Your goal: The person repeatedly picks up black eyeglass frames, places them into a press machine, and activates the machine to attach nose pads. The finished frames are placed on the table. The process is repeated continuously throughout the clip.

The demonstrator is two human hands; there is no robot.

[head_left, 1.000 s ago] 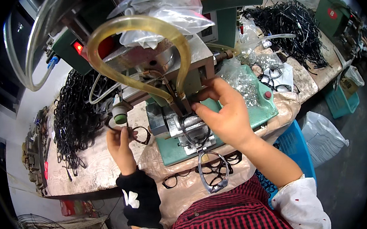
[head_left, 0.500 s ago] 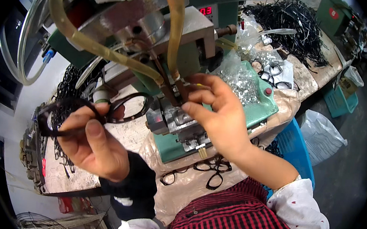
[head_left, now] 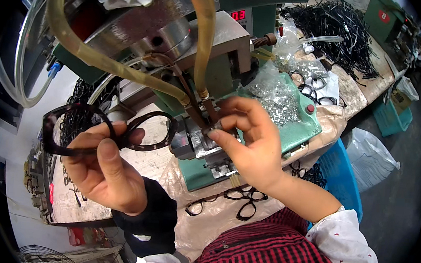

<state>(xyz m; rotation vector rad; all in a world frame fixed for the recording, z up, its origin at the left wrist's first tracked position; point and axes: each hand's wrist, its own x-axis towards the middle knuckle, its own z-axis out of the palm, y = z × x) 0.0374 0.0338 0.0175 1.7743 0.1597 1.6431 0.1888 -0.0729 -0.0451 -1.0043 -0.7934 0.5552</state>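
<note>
My left hand (head_left: 111,175) grips a dark, mottled eyeglass frame (head_left: 46,134) by its middle, with thumb and fingers closed on it. The frame has no temples that I can see and is held up left of the machine. My right hand (head_left: 259,151) is at the machine's metal fixture (head_left: 203,147), its thumb and index finger pressed together beside the brown electrode-like prongs (head_left: 199,116). Whatever lies between these fingertips is too small or hidden to name. Two thick yellowish hoses (head_left: 118,72) run down to the prongs.
A clear plastic bag of small shiny metal parts (head_left: 275,104) rests on the green machine base (head_left: 298,131), near a red button (head_left: 310,109). Several eyeglass frames (head_left: 247,211) lie on the covering below. A blue basket (head_left: 341,178) stands right; black strips (head_left: 329,34) are heaped behind.
The eyeglass frame in my left hand has tilted so its lens openings show more fully. My right fingertips have shifted slightly down at the fixture. The whole view has moved a little.
</note>
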